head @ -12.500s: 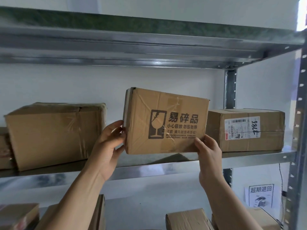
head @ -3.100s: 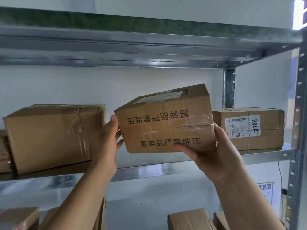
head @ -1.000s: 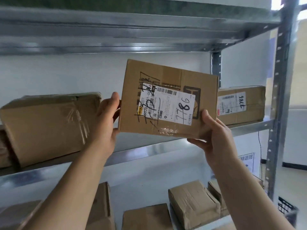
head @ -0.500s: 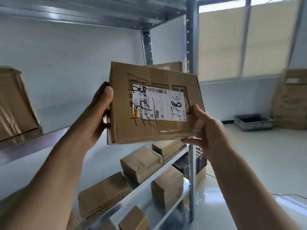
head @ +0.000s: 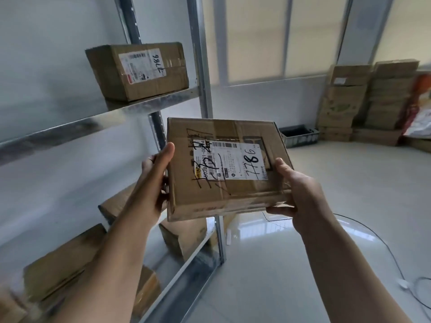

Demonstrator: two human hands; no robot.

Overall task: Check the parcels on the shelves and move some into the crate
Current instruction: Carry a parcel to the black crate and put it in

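I hold a brown cardboard parcel in front of me, clear of the shelves, its white label marked 7786 facing up. My left hand grips its left edge, thumb on top. My right hand grips its lower right corner, thumb on top and fingers underneath. A second parcel with a 7786 label sits on the upper metal shelf at the left. A grey crate stands on the floor by the far wall, just right of the held parcel.
A shelf upright runs down behind the held parcel. Several brown parcels lie on the lower shelves. Stacked cartons stand against the far right wall. A white cable trails over the glossy floor at right.
I have turned right and away from the shelves, bringing the parcel down with both hands. The floor, the crate and the stacked cartons have come more into view.
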